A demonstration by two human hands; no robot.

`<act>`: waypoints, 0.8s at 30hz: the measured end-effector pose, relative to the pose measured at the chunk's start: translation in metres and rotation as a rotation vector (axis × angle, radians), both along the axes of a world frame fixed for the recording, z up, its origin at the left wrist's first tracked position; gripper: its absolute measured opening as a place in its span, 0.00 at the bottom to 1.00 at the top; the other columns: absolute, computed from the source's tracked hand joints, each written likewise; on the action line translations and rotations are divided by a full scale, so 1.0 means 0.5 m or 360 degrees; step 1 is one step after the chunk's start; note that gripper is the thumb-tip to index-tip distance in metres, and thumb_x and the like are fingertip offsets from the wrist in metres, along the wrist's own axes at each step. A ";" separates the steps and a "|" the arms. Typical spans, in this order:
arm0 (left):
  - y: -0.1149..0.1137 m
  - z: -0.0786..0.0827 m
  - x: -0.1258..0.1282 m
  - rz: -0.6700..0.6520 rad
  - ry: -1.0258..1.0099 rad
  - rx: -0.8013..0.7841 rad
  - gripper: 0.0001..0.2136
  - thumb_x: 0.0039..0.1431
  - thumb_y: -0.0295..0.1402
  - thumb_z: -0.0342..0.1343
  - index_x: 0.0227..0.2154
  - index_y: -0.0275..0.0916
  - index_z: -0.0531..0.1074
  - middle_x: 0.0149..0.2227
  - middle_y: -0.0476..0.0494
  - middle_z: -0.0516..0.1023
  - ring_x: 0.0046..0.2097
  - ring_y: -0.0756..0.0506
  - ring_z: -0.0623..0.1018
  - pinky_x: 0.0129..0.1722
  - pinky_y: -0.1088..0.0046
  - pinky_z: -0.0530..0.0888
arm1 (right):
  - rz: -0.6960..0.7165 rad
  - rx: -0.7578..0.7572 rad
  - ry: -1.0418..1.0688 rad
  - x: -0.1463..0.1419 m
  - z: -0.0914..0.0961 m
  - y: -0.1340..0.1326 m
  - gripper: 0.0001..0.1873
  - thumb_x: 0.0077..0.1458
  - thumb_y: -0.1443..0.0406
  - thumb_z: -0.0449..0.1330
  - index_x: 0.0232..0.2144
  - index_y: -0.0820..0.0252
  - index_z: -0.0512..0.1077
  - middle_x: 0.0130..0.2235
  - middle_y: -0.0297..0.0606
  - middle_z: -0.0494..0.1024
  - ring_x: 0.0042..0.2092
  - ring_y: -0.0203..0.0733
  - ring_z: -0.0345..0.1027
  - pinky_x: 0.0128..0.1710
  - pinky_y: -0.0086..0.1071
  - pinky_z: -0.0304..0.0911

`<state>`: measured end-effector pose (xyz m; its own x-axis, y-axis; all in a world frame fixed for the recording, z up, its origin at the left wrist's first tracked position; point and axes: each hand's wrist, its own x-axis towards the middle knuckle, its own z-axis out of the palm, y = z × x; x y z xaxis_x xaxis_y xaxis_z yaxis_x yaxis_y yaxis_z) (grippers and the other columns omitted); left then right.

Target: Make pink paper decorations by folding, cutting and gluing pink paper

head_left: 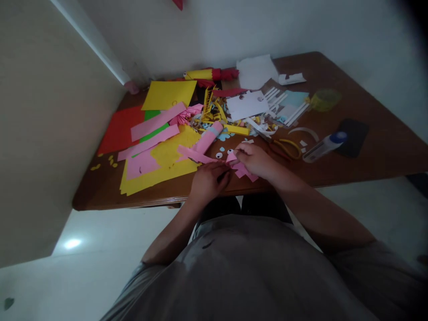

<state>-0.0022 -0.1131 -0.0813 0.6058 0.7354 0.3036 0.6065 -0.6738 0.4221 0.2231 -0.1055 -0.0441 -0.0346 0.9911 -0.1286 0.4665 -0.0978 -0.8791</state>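
Observation:
My left hand [209, 180] rests at the near edge of the brown table [374, 147], fingers curled and pressed on a long pink paper strip [197, 155]. My right hand [256, 159] is closed in a pinch on a small pink paper piece [231, 157] that has a paper eye stuck on it. More pink scraps [247, 174] lie under that hand. A second paper eye [219, 155] lies loose just left of it. A pink and light-blue paper roll [209, 136] lies beyond the hands.
Yellow [169, 94], red [120, 127], green and pink sheets cover the table's left. Cut scraps and white paper [247, 105] fill the middle. Yellow-handled scissors [287, 148], a glue bottle [323, 146], a dark pad [352, 136] and a tape roll [324, 99] lie right.

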 end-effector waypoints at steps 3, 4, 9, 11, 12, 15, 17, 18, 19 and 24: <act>0.001 -0.002 0.000 -0.0012 -0.0045 0.0007 0.11 0.74 0.35 0.61 0.52 0.43 0.87 0.55 0.39 0.89 0.58 0.37 0.87 0.60 0.56 0.83 | -0.0006 -0.0035 0.0155 -0.003 -0.010 0.001 0.09 0.73 0.65 0.57 0.36 0.54 0.70 0.36 0.35 0.82 0.41 0.45 0.83 0.39 0.32 0.69; 0.001 -0.003 0.000 -0.0007 -0.0058 0.0001 0.11 0.74 0.35 0.62 0.52 0.44 0.87 0.55 0.39 0.89 0.58 0.37 0.87 0.60 0.56 0.83 | 0.0001 -0.0061 0.0231 -0.004 -0.012 0.002 0.09 0.74 0.65 0.56 0.36 0.53 0.69 0.37 0.35 0.83 0.42 0.45 0.84 0.39 0.33 0.70; 0.001 -0.008 -0.001 0.0005 -0.0098 0.0004 0.11 0.74 0.36 0.62 0.52 0.44 0.86 0.56 0.39 0.89 0.58 0.37 0.87 0.59 0.56 0.83 | 0.0041 -0.0044 0.0276 -0.007 -0.021 0.006 0.10 0.74 0.66 0.56 0.35 0.53 0.68 0.36 0.35 0.82 0.43 0.47 0.87 0.38 0.33 0.71; 0.000 -0.008 -0.001 0.0007 -0.0092 0.0015 0.11 0.74 0.36 0.62 0.52 0.44 0.86 0.55 0.39 0.89 0.57 0.37 0.87 0.58 0.57 0.82 | 0.0065 -0.0051 0.0291 -0.006 -0.023 0.008 0.10 0.74 0.65 0.56 0.35 0.53 0.67 0.37 0.35 0.82 0.43 0.48 0.87 0.40 0.34 0.71; 0.000 -0.007 -0.001 0.0006 -0.0082 0.0016 0.11 0.74 0.36 0.62 0.52 0.44 0.86 0.54 0.39 0.89 0.56 0.38 0.87 0.57 0.57 0.82 | 0.0073 -0.0060 0.0310 -0.005 -0.024 0.009 0.10 0.74 0.63 0.57 0.36 0.53 0.67 0.37 0.35 0.82 0.43 0.48 0.87 0.40 0.34 0.72; -0.002 -0.002 0.000 0.0012 -0.0052 0.0021 0.11 0.75 0.36 0.61 0.52 0.44 0.87 0.51 0.39 0.88 0.50 0.39 0.87 0.51 0.60 0.82 | 0.0108 -0.0081 0.0347 -0.001 -0.027 0.011 0.10 0.75 0.60 0.57 0.37 0.54 0.68 0.37 0.35 0.83 0.43 0.48 0.87 0.41 0.34 0.71; -0.005 0.001 0.000 0.0033 -0.0027 0.0039 0.11 0.75 0.37 0.61 0.51 0.44 0.87 0.50 0.39 0.87 0.47 0.40 0.86 0.47 0.62 0.82 | 0.0149 -0.0076 0.0354 0.004 -0.027 0.012 0.09 0.75 0.61 0.55 0.39 0.54 0.68 0.38 0.34 0.83 0.43 0.46 0.87 0.41 0.33 0.70; -0.006 0.001 0.000 0.0050 -0.0009 0.0050 0.12 0.75 0.38 0.61 0.51 0.44 0.87 0.50 0.38 0.87 0.46 0.40 0.86 0.45 0.63 0.81 | 0.0175 -0.0068 0.0351 0.007 -0.028 0.012 0.08 0.74 0.62 0.55 0.39 0.54 0.69 0.38 0.34 0.82 0.44 0.45 0.87 0.41 0.32 0.70; -0.007 0.002 0.000 0.0066 0.0013 0.0055 0.12 0.75 0.38 0.61 0.51 0.44 0.88 0.50 0.38 0.86 0.45 0.40 0.85 0.43 0.63 0.80 | 0.0196 -0.0059 0.0347 0.010 -0.028 0.013 0.07 0.74 0.63 0.55 0.39 0.54 0.69 0.37 0.33 0.82 0.44 0.45 0.87 0.41 0.32 0.69; -0.011 0.002 -0.001 0.0097 0.0021 0.0012 0.13 0.75 0.41 0.61 0.53 0.44 0.87 0.48 0.39 0.85 0.43 0.41 0.85 0.42 0.64 0.79 | 0.0233 -0.0081 0.0346 0.018 -0.029 0.018 0.07 0.72 0.63 0.53 0.37 0.53 0.67 0.34 0.32 0.81 0.46 0.47 0.87 0.38 0.33 0.68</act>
<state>-0.0029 -0.1186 -0.0804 0.5640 0.7686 0.3017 0.6519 -0.6388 0.4086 0.2319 -0.0965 -0.0584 -0.2092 0.9660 -0.1519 0.2798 -0.0897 -0.9559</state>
